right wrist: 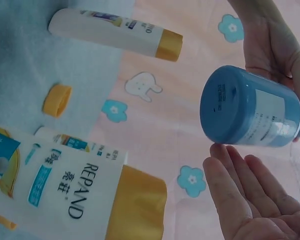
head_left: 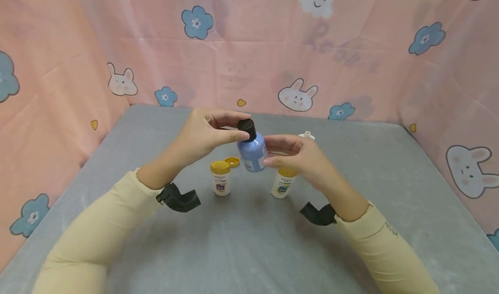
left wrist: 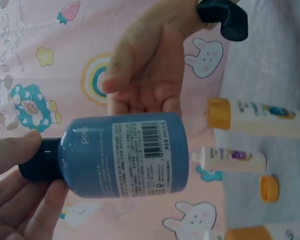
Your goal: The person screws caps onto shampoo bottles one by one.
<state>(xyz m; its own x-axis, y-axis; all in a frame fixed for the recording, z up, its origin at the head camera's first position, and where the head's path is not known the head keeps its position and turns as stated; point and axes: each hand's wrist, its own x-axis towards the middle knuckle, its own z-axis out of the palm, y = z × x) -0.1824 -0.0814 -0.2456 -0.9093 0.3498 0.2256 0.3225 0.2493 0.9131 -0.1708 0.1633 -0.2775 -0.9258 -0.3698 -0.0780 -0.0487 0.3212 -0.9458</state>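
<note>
A blue bottle (head_left: 252, 153) with a black cap (head_left: 247, 129) is held tilted above the table. My left hand (head_left: 208, 131) pinches the cap between thumb and fingers. On the bottle's other side is my right hand (head_left: 300, 155), thumb and fingers spread around its lower part. In the right wrist view, the right fingers (right wrist: 255, 187) are fairly straight beside the bottle's base; whether they touch it I cannot tell. The left wrist view shows a white barcode label (left wrist: 145, 160) on the bottle.
Below stand two white bottles with yellow caps, a left one (head_left: 221, 185) and a right one (head_left: 281, 185). A loose yellow cap (head_left: 232, 162) lies behind the left one. An uncapped white bottle (head_left: 307, 134) is partly hidden behind my right hand. Printed pink cloth (head_left: 241, 60) surrounds the grey table (head_left: 241, 250).
</note>
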